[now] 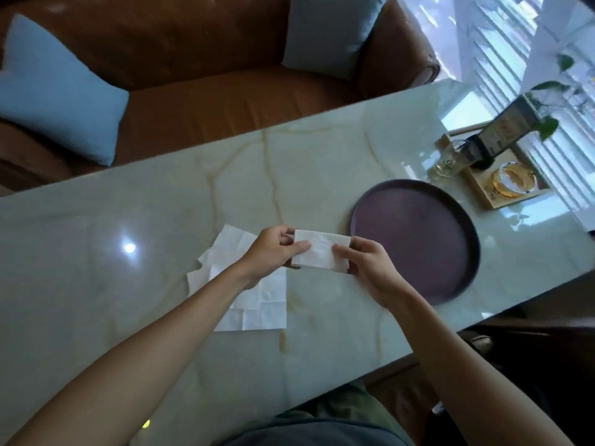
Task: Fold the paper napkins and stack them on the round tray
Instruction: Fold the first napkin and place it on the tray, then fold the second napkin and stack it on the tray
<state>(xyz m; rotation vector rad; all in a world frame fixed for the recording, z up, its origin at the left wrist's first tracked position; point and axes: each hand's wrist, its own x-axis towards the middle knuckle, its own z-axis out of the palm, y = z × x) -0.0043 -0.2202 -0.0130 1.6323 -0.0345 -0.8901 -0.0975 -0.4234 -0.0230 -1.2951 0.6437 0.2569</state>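
Marble table (161, 317) beside a brown sofa (199, 101). A folded napkin (322, 254) is pinched at each end by the left hand (273, 254) and right hand (370, 268), held above the table, probably to square the fold. Unfolded napkins (257, 304) lie underneath; the tray (418, 239), just right, is bare.

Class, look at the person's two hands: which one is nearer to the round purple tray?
The right hand. It pinches the right end of the folded napkin just beside the round purple tray's near-left rim. The left hand holds the napkin's other end, farther from the tray.
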